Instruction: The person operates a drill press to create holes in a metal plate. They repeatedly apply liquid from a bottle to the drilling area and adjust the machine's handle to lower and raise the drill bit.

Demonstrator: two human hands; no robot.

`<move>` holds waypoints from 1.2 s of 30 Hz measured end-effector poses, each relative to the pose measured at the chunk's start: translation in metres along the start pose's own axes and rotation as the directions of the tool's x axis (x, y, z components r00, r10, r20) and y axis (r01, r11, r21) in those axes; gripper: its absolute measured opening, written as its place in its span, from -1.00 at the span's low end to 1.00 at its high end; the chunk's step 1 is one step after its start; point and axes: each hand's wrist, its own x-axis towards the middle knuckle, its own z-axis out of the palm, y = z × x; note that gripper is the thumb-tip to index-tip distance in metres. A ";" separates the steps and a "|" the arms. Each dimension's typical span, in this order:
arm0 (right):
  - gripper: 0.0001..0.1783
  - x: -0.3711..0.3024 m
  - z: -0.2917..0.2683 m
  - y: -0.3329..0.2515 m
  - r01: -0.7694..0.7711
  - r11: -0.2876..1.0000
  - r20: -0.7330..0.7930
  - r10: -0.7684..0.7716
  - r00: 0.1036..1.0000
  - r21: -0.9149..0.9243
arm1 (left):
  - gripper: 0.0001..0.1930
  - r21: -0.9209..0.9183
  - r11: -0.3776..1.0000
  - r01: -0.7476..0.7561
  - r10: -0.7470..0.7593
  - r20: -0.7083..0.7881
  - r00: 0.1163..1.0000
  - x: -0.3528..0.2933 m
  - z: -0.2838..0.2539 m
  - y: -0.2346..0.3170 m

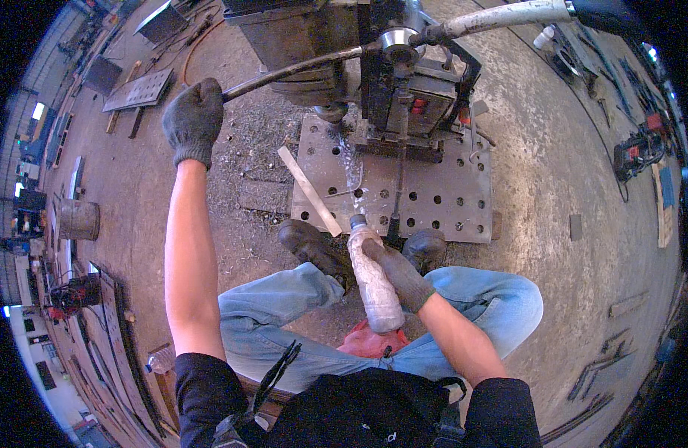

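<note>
My left hand (194, 123), in a dark grey work glove, is closed around the end of a long metal lever (303, 72). The lever runs to a shiny round hub (398, 45) on a dark drilling machine (403, 112). My right hand (397, 275), also gloved, grips a dirty plastic bottle (375, 291) with a whitish look. The bottle is tilted, its narrow neck toward the machine. Beyond the neck lies a steel plate (448, 216) with rows of round holes and whitish wet streaks. Where the tool meets the work is hidden.
A wooden strip (310, 190) leans across the plate's left edge, with metal shavings on the floor beside it. Another lever (500, 21), wrapped in white, extends right from the hub. A red cloth or bag (366, 341) lies between my legs. A metal bucket (79, 219) stands far left.
</note>
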 end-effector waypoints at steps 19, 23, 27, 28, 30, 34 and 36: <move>-0.44 -0.007 0.005 -0.007 0.017 0.995 -0.026 -0.014 1.000 0.099 | -0.50 -0.021 0.999 0.032 -0.032 0.028 0.999 -0.002 0.000 0.002; -0.45 -0.006 0.006 -0.007 0.045 0.993 -0.034 -0.041 0.999 0.109 | -0.50 -0.041 0.998 0.043 -0.042 0.024 0.999 -0.003 0.000 0.003; -0.38 -0.005 0.003 -0.009 0.005 0.998 -0.020 -0.003 1.000 0.070 | -0.51 -0.023 0.999 0.045 -0.044 0.043 0.998 -0.004 -0.002 0.006; -0.29 -0.007 0.004 -0.012 0.017 0.998 -0.011 -0.017 1.000 0.052 | -0.51 -0.026 0.998 0.055 -0.054 0.037 0.998 -0.004 -0.001 0.005; -0.22 -0.007 0.005 -0.011 0.084 0.994 0.007 -0.084 0.996 0.065 | -0.52 -0.024 0.998 0.060 -0.059 0.038 0.998 -0.003 0.000 0.004; -0.21 -0.005 0.011 -0.002 0.217 0.973 -0.016 -0.216 0.976 0.080 | -0.53 -0.014 0.998 0.057 -0.056 0.057 0.997 -0.003 -0.001 0.007; -0.18 -0.008 0.015 -0.007 0.227 0.971 -0.019 -0.226 0.974 0.067 | -0.53 -0.006 0.999 0.046 -0.045 0.051 0.998 -0.003 0.000 0.004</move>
